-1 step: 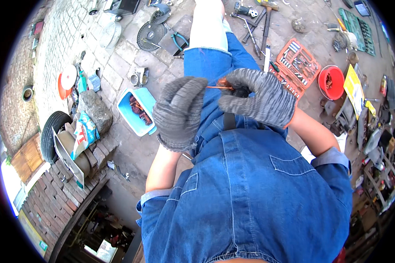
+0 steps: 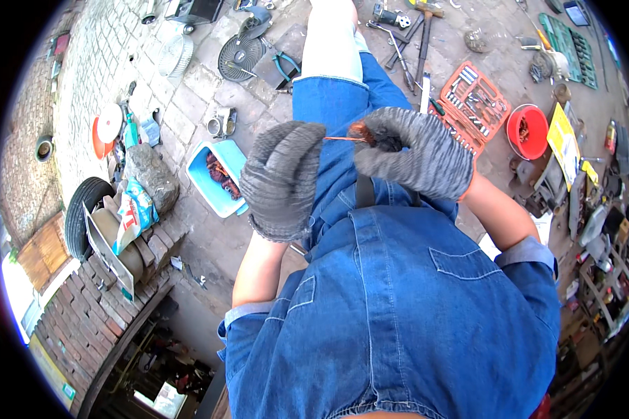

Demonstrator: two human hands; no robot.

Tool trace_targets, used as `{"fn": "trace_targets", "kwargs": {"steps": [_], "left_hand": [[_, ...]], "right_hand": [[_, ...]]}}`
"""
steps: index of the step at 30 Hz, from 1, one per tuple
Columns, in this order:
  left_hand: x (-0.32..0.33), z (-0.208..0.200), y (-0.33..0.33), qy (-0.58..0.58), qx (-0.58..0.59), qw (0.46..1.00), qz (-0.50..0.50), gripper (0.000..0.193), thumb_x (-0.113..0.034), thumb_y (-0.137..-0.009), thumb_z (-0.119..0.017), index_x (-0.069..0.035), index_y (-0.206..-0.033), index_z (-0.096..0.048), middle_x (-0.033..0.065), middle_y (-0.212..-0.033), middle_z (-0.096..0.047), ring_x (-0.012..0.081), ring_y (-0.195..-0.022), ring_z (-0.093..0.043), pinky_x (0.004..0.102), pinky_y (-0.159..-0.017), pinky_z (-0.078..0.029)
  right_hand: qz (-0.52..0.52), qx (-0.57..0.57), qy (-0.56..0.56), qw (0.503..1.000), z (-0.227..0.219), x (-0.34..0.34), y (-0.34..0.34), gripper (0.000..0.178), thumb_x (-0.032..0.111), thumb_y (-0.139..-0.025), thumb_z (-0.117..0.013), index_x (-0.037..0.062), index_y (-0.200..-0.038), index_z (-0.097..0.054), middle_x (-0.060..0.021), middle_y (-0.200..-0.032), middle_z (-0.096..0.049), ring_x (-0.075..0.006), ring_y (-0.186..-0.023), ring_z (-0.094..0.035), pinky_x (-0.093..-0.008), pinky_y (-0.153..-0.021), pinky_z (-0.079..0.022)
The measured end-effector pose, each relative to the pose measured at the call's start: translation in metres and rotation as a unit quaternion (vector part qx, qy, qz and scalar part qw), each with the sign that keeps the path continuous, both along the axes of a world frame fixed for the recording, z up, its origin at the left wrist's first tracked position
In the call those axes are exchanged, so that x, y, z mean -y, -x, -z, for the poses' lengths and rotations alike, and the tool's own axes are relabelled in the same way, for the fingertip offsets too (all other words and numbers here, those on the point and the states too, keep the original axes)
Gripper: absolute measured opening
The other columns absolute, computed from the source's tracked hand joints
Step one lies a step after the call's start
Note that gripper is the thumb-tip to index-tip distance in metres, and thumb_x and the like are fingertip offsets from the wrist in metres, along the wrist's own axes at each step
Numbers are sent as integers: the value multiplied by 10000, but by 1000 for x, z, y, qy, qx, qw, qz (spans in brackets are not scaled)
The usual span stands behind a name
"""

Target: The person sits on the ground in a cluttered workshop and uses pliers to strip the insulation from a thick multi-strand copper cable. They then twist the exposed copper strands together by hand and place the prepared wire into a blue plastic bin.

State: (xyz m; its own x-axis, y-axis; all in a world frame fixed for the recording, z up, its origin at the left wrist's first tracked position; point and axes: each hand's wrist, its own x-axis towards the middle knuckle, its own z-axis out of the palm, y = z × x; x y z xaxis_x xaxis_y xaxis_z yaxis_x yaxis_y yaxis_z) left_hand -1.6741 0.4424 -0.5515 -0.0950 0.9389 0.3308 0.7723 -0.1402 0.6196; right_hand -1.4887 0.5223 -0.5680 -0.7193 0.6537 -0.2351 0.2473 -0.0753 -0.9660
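Observation:
Both my hands wear grey knitted gloves and are held over my denim-clad lap. My right hand (image 2: 423,153) is closed around a small copper-wound coil piece (image 2: 360,130) with a dark part, mostly hidden by the fingers. From it a thin copper wire (image 2: 341,138) runs across to my left hand (image 2: 285,183). The fingers of the left hand are curled shut on the wire's other end, which they hide. Beside the left hand on the ground stands a light-blue plastic tub (image 2: 197,172) with reddish copper windings (image 2: 223,178) in it.
Right of my legs lie an open orange socket-tool case (image 2: 479,105), a hammer (image 2: 425,42) and a red bucket (image 2: 542,140). On the left are blue-handled pliers (image 2: 284,64), a black fan part (image 2: 239,57), a stone (image 2: 150,178) and a tyre (image 2: 84,209).
My right hand has shifted very slightly right, with the coil piece in it. The copper wire still spans the gap. My left hand has hardly moved.

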Motion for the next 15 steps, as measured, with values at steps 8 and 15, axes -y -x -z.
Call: {"fn": "trace_targets", "kwargs": {"steps": [8,15], "left_hand": [[2,-4,-3,-24,-83,996,18,246,7,-689,-673,-73,-921,-655,108,-906,-632,247,-847,-607,328,-747,-476],[-3,-4,-7,18,-131,987,88,300,-17,-660,-691,-114,-943,-663,89,-915,-637,239,-837,-617,334,-723,-489]], "right_hand": [[13,-162,589,791,28,0,-9,419,414,-823,-582,-1,-868,-614,-116,-747,-637,-146,-579,-606,-237,-457,-481],[26,-175,508,843,32,13,-3,322,309,-845,-588,-3,-924,-603,-95,-776,-622,-122,-591,-586,-215,-463,-458]]}}
